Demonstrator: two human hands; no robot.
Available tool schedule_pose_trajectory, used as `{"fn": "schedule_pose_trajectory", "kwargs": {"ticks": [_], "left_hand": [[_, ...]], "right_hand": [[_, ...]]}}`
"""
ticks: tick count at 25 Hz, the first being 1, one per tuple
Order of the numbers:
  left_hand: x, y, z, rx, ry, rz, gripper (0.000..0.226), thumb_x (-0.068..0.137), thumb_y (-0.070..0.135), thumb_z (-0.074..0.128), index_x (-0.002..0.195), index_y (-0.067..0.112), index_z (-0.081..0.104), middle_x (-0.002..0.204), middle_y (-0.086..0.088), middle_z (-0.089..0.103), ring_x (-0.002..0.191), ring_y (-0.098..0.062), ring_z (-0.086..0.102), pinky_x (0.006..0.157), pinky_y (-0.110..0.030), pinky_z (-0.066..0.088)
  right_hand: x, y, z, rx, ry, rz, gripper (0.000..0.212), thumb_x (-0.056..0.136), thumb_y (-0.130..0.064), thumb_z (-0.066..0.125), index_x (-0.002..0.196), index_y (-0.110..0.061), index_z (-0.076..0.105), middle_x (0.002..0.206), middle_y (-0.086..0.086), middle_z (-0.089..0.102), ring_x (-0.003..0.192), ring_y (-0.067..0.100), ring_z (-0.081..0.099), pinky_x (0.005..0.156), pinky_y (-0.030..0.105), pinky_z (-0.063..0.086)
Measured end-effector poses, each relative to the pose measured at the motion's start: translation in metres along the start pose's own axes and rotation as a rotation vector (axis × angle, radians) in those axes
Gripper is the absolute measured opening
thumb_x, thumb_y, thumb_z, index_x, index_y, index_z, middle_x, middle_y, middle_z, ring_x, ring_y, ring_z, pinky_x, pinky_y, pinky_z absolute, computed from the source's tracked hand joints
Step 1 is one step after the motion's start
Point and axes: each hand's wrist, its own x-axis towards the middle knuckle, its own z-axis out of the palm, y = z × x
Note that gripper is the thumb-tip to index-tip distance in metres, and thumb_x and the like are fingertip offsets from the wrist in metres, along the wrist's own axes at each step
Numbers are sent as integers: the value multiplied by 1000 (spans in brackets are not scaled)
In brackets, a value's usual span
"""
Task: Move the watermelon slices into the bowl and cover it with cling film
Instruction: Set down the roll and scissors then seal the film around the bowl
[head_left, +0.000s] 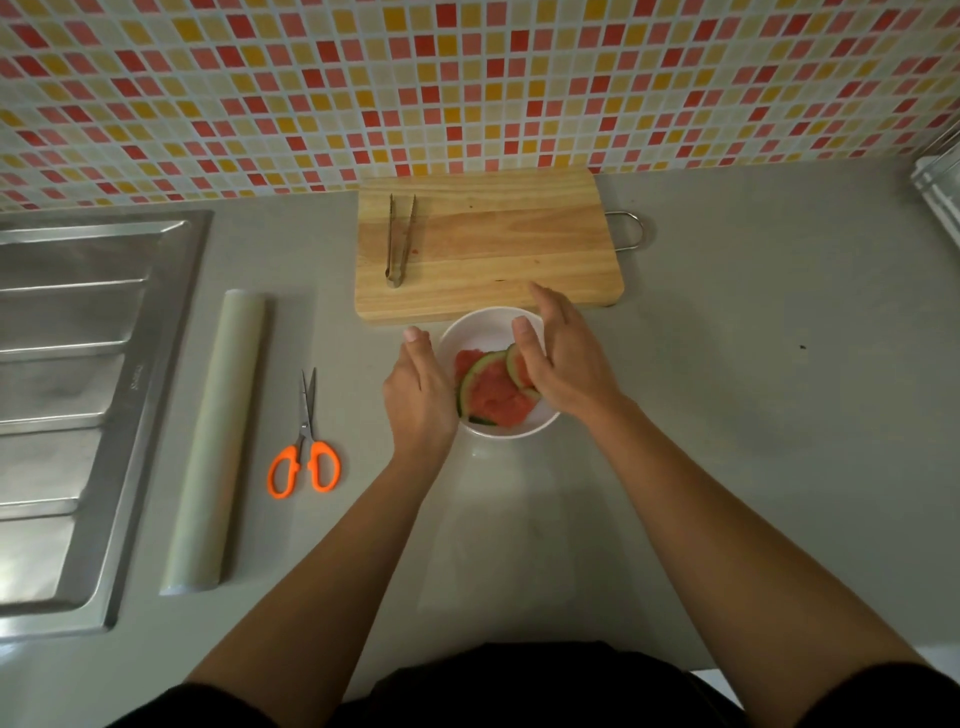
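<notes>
Two bare forearms reach forward from dark sleeves over a smooth, matt grey surface (727, 415). To the left lies a long, pale, translucent roll of cling film (218, 441), its long axis running near to far and its far end leaning slightly right. Just right of the roll, a pair of steel scissors with orange plastic loop handles (306, 447) lies closed, handles toward the person and blades pointing away.

Farther on, in the middle, stands a round white bowl (483, 318). It holds the red watermelon slices with curved green rinds (491, 392), overlapped in its near half; the far part of the inside shows white. The left hand (421, 395) lies against the bowl's left side with fingers straight and pointing away. The right hand (563, 369) is over the bowl's right rim, fingers loosely extended and gripping nothing, thumb above the slices. Whether film lies over the bowl cannot be told.

Just beyond the bowl sits a rectangular pale wooden cutting board (498, 249) with a wire loop handle on its right. On its left part rest slim metal tongs (401, 241), joined end nearer, the two tips spread toward the wall. A ribbed stainless-steel sink drainer (78, 364) fills the left edge. Behind everything is a glossy mosaic wall of red, orange and cream tiles (467, 88).
</notes>
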Motion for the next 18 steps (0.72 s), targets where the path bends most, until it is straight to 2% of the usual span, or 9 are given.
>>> {"fn": "schedule_pose_trajectory", "kwargs": {"ticks": [2, 4, 6, 9, 10, 15, 18], "left_hand": [[12, -1, -1, -14, -68, 62, 63, 96, 54, 14, 131, 17, 53, 129, 1, 59, 124, -15, 48, 99, -25, 35], [16, -1, 1, 10, -190, 158, 59, 99, 49, 16, 138, 17, 46, 140, -3, 50, 130, -13, 42, 108, -28, 32], [15, -4, 5, 22, -232, 191, 56, 100, 45, 18, 139, 16, 44, 142, -3, 48, 130, -12, 42, 108, -28, 34], [12, -7, 10, -6, -189, 172, 53, 101, 43, 19, 139, 16, 44, 140, -1, 49, 125, -3, 42, 99, -8, 32], [12, -8, 10, -5, -181, 165, 53, 101, 43, 19, 139, 17, 44, 140, -1, 50, 123, -1, 42, 97, -7, 32], [11, -8, 12, -18, -161, 154, 56, 99, 46, 18, 140, 16, 43, 138, -4, 52, 126, -12, 46, 106, -30, 37], [12, -9, 13, -12, -142, 156, 58, 99, 47, 17, 139, 15, 43, 139, -3, 51, 128, -12, 45, 106, -27, 36]], "right_hand": [[5, -2, -1, -47, -33, -112, 63, 91, -50, 29, 142, -14, 29, 147, 8, 37, 135, 20, 32, 109, 27, 23], [6, -4, 2, -82, -66, -132, 64, 89, -53, 28, 141, -15, 32, 145, 7, 40, 133, 20, 35, 108, 30, 28], [6, -5, 5, -88, -47, -118, 65, 88, -54, 28, 139, -15, 35, 142, 6, 43, 130, 20, 39, 105, 31, 31], [7, -4, 8, -100, -10, -76, 67, 87, -57, 28, 137, -14, 37, 138, 7, 47, 127, 22, 43, 101, 33, 35], [7, -4, 8, -108, -2, -50, 68, 86, -58, 28, 136, -13, 38, 137, 8, 48, 125, 22, 44, 100, 33, 36], [9, -5, 11, -111, 74, 46, 67, 84, -60, 29, 126, -12, 49, 124, 10, 59, 113, 28, 54, 91, 33, 42], [8, -6, 12, -139, 128, 75, 62, 86, -60, 31, 118, -12, 54, 113, 11, 64, 102, 31, 59, 81, 33, 44]]}}
